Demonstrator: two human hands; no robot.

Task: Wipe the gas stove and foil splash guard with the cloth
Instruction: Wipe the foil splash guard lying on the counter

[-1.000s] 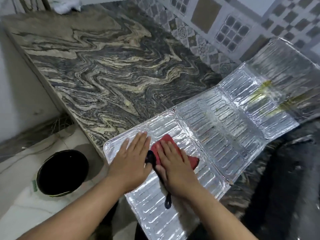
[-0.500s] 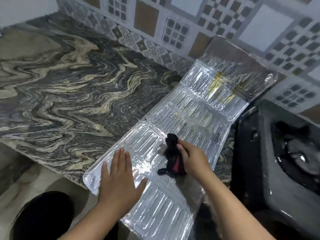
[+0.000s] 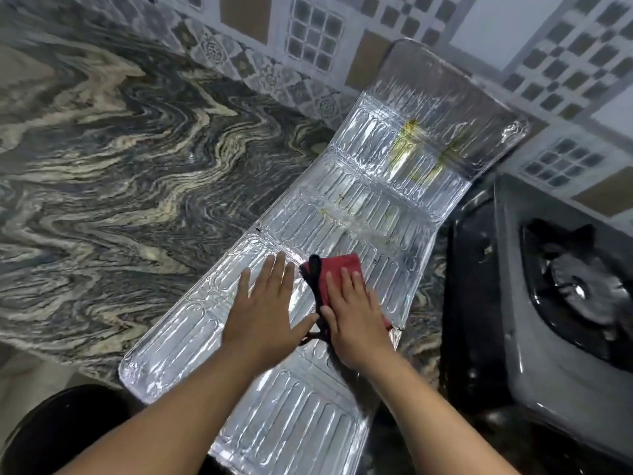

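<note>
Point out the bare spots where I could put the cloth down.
The marble counter left of the foil splash guard up to the tiled wall is bare. The guard's far panels are free but stained. Crowded: its middle, under the left hand, right hand and cloth; the gas stove fills the right.

Cloth (image 3: 342, 274): bunched half a second ago, I now have it spread flat.
Right hand (image 3: 354, 313): pinching before, now flat on it.
</note>
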